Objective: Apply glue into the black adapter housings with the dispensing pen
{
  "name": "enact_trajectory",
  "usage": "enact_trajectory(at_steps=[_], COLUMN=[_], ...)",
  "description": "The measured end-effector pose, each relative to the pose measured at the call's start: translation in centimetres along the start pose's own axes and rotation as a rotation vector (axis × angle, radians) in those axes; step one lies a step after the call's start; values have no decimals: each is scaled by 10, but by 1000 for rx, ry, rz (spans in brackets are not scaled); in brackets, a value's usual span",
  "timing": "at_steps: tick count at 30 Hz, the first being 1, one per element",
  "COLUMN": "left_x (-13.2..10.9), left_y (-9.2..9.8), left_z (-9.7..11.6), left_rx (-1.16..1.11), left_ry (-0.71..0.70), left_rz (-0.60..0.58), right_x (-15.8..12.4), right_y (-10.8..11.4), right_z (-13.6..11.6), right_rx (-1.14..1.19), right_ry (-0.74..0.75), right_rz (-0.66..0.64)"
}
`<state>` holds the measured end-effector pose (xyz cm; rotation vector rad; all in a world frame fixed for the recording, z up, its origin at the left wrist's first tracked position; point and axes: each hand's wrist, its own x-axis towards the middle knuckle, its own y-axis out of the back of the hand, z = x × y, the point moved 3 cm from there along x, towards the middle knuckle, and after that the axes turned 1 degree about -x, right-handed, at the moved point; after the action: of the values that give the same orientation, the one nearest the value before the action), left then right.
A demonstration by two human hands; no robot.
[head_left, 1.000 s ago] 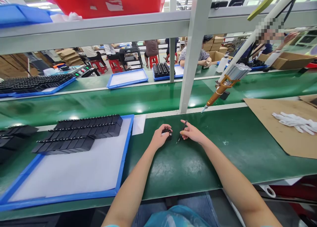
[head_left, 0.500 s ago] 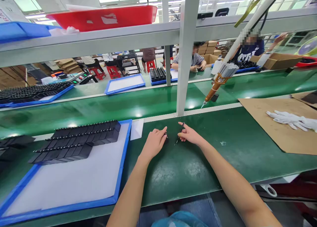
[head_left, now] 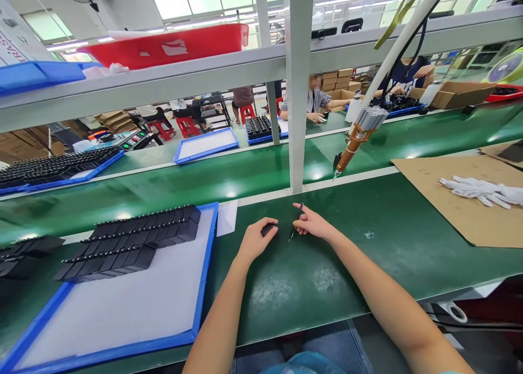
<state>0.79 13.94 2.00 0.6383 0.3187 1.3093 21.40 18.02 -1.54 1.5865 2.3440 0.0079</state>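
My left hand [head_left: 254, 240] is closed around a small black block [head_left: 268, 229], its thumb and fingers at either side, just above the green table [head_left: 281, 287]. A hand's width to the right, my right hand [head_left: 311, 222] grips a slim black tool [head_left: 300, 210] with a thin, pale tip pointing down toward the table. Its exact kind is too small to make out. The block and the tool are apart. Left of my hands, black box-shaped parts [head_left: 134, 232] stand in rows on a blue-rimmed tray [head_left: 200, 295] with a white lining.
A conveyor belt [head_left: 229, 178] runs behind a white post [head_left: 300, 91]. An orange and silver hanging tool [head_left: 353, 145] points down at the table's back edge. White gloves [head_left: 478, 190] lie on cardboard [head_left: 441, 210] at the right. Two co-workers sit across the belt.
My left hand has curled its fingers round the black block, which now shows more. My right hand keeps its grip on the slim tool. The view has tilted slightly upward.
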Motion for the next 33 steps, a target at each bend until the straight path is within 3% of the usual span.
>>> enact_trajectory(at_steps=[9, 19, 24, 27, 31, 33], left_x=[1, -7, -9, -5, -2, -4], left_y=[-4, -3, -4, -6, -15, -19], left_z=[-8, -3, -6, -8, -5, 5], left_rx=[-36, 246, 317, 60, -717, -1070], left_ry=[-17, 11, -2, 50, 289, 334], left_rz=[-60, -151, -143, -97, -20, -21], right_x=[-1, -2, -5, -8, -10, -9], right_y=[0, -1, 2, 6, 12, 13], right_z=[-3, -4, -5, -8, -11, -10], right_rx=[76, 64, 44, 6, -15, -46], right_ry=[-22, -19, -36, -67, -66, -75], right_rz=[0, 0, -17, -37, -12, -7])
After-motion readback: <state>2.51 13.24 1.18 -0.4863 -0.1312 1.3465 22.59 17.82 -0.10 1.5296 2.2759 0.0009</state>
